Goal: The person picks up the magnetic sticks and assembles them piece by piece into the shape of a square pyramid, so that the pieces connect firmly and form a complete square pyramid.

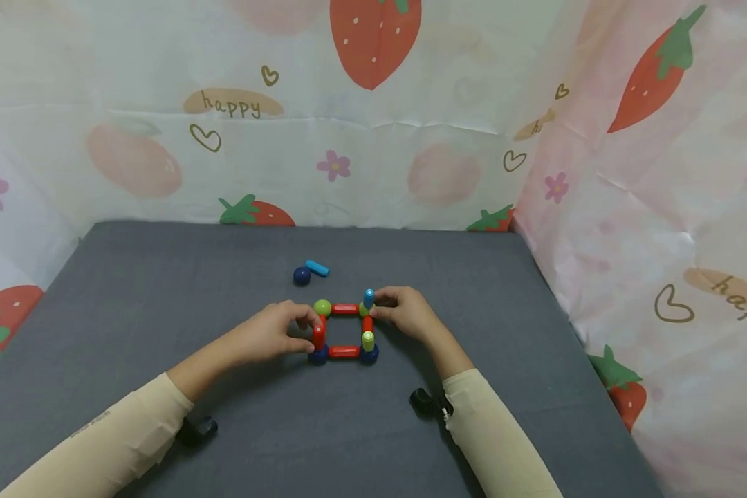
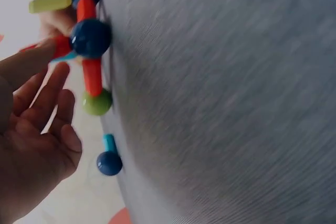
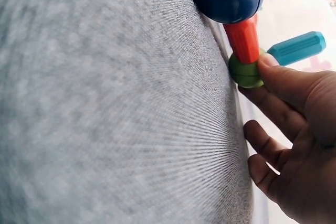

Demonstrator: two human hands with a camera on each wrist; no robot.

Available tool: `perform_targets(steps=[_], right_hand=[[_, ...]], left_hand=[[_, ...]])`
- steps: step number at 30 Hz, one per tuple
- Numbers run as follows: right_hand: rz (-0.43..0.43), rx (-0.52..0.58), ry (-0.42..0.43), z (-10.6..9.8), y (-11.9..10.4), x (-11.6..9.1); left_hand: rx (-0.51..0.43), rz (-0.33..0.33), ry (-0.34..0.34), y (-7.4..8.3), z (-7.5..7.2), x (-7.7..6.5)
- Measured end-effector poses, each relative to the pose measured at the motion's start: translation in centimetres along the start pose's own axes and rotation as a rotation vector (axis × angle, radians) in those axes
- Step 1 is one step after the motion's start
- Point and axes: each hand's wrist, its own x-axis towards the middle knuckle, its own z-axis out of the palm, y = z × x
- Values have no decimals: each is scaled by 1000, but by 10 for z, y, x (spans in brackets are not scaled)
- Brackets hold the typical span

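A square of red rods point(image 1: 345, 352) joined by balls lies on the cloth, with navy balls at its two near corners and green balls at its far ones. Between thumb and fingers my left hand point(image 1: 284, 330) pinches an upright red rod point(image 1: 319, 337) on the near-left navy ball point(image 2: 91, 38). My right hand point(image 1: 409, 312) grips the far-right green ball point(image 3: 244, 72) between thumb and forefinger; a blue rod point(image 3: 297, 49) stands up from that ball. A yellow-green rod point(image 1: 368, 341) rises from the near-right navy ball point(image 1: 369, 355). The far-left green ball point(image 1: 322, 308) bears no upright rod.
Behind the square, a loose navy ball point(image 1: 301, 276) touches a blue rod point(image 1: 317, 268) on the grey cloth point(image 1: 473, 277). Strawberry-printed curtains point(image 1: 373, 173) hang at the table's back and right edges. Dark wrist cameras point(image 1: 425, 402) sit under both sleeves.
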Motion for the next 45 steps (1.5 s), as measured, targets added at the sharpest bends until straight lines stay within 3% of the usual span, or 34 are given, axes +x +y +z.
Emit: perform_targets(steps=[4, 14, 25, 32, 45], right_hand=[[2, 3, -2, 0, 0, 1], [3, 2, -3, 0, 0, 0], [-5, -1, -1, 3, 1, 1], [2, 0, 4, 3, 1, 2], [-40, -28, 1, -1, 0, -7]], left_hand=[[15, -10, -10, -5, -10, 5], [-32, -63, 61, -20, -24, 31], [-29, -69, -8, -36, -21, 59], [-52, -57, -81, -40, -19, 64], [-18, -55, -88, -44, -16, 67]])
